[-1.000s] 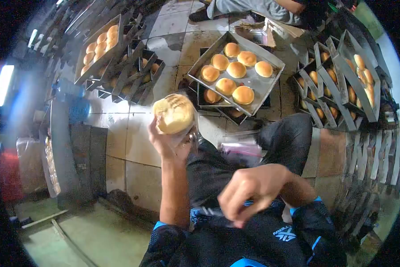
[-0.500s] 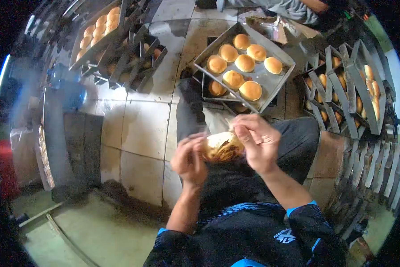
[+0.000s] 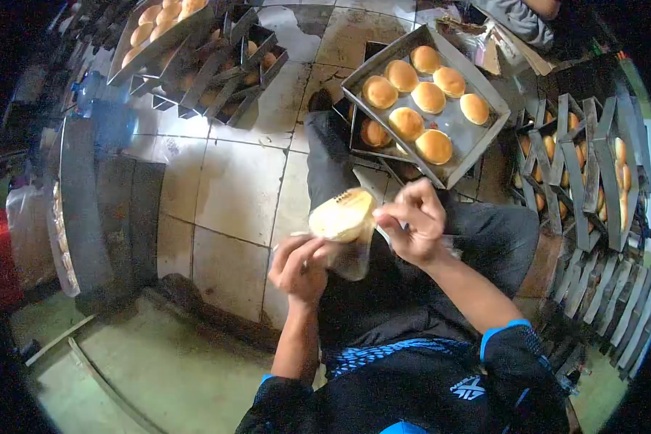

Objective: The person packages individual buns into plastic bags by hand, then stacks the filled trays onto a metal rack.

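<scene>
Between my hands, above my lap, is a pale round bun (image 3: pixel 340 217) in a clear plastic bag (image 3: pixel 356 264) with dark print near its top. My left hand (image 3: pixel 300 267) is closed at the bun's lower left, its fingers pinching the bag. On the other side my right hand (image 3: pixel 416 224) has thumb and fingers pressed together at the right edge of the bag, slightly blurred. In front of my knees a metal tray (image 3: pixel 477 155) holds several golden buns (image 3: pixel 429 98), stacked on another tray with a bun.
More bun trays stand at the upper left (image 3: pixel 195 79). Stacked trays (image 3: pixel 571 166) with long breads rise on the right, above a row of upright trays (image 3: pixel 607 296). A dark box (image 3: pixel 126 217) sits left on the tiled floor (image 3: pixel 231 195). Another person's grey clothing (image 3: pixel 517 22) shows at the top.
The bagged bun has tilted up and turned its pale side to view, with the dark print now near its top. Both hands have shifted slightly, and the camera view has moved a little.
</scene>
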The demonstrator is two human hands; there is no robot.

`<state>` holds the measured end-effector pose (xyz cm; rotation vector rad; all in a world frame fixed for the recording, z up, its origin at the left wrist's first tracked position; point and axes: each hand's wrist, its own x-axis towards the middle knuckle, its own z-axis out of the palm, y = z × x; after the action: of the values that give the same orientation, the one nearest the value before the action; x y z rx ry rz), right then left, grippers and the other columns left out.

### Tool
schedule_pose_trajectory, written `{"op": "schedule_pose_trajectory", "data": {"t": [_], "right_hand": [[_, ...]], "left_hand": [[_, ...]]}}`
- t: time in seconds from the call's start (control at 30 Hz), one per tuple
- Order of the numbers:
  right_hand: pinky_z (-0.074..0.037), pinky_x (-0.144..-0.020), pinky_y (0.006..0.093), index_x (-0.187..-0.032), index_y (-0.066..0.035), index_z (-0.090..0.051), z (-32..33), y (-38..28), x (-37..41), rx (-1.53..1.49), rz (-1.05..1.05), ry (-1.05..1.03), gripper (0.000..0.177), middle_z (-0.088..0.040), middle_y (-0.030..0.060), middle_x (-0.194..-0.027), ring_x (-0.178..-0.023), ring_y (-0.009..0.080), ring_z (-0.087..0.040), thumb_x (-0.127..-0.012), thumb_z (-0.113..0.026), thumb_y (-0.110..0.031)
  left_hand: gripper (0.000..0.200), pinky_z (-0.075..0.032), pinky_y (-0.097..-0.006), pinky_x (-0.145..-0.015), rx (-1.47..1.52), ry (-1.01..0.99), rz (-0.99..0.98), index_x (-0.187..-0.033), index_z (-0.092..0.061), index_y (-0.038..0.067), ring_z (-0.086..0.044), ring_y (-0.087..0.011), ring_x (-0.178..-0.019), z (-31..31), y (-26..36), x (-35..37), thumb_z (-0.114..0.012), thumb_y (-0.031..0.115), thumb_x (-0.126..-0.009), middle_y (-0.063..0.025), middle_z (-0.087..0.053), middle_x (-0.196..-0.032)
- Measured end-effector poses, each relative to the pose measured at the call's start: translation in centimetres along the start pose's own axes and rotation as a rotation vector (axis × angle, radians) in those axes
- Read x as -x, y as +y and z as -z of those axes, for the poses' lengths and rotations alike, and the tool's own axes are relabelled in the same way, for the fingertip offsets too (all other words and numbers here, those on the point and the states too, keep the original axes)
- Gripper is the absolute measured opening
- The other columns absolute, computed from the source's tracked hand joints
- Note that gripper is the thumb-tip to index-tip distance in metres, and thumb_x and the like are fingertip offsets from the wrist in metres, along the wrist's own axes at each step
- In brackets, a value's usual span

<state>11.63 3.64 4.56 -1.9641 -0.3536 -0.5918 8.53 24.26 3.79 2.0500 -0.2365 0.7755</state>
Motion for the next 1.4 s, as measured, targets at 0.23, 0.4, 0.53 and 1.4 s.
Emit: {"op": "schedule_pose_trajectory", "data": {"t": [0.23,0.4,0.53,1.4], "right_hand": [[-0.033,-0.049,0.0356,-0.063,-0.001,-0.05,-2.2,-0.2,-2.9,0.075,-0.278,0.169,0.032,-0.045,0.0112,-0.06,-0.051,0.0243,-0.044,-0.09,-0.063,-0.013],[-0.035,-0.05,0.0402,-0.063,0.002,-0.049,-1.6,-2.1,9.0,0.062,-0.679,-0.046,0.032,-0.05,0.0171,-0.06,-0.052,0.0309,-0.049,-0.09,-0.059,-0.013],[-0.039,-0.052,0.042,-0.062,0.0,-0.061,2.9,-3.0,7.0,0.266,-0.605,-0.286,0.027,-0.056,0.0162,-0.062,-0.056,0.031,-0.056,-0.085,-0.064,-0.013],[-0.052,-0.066,0.0328,-0.085,-0.004,-0.072,14.2,6.3,7.1,-0.097,-0.538,-0.478,0.019,-0.071,0.0078,-0.081,-0.073,0.0185,-0.066,-0.078,-0.077,-0.02]], "left_hand": [[0.024,-0.032,-0.0217,-0.051,0.348,0.061,0.772,-0.077,-0.063,0.001,-0.042,-0.005,-0.056,-0.5,0.7,-2.4,-0.062,0.019,-0.094,0.0002,-0.056,-0.066],[0.019,-0.035,-0.0207,-0.05,-0.039,-0.207,0.698,-0.076,-0.066,0.0,-0.048,-0.0059,-0.057,4.3,3.4,5.6,-0.065,0.013,-0.091,0.0,-0.058,-0.065],[0.014,-0.047,-0.0224,-0.052,0.04,-0.16,0.651,-0.078,-0.064,-0.002,-0.061,-0.0104,-0.057,5.0,5.3,5.4,-0.066,0.007,-0.088,-0.0076,-0.066,-0.069],[0.022,-0.053,-0.0407,-0.075,0.285,-1.151,0.089,-0.099,-0.067,0.002,-0.065,-0.0359,-0.084,-9.4,5.9,1.7,-0.07,0.011,-0.079,-0.0171,-0.066,-0.093]]}}
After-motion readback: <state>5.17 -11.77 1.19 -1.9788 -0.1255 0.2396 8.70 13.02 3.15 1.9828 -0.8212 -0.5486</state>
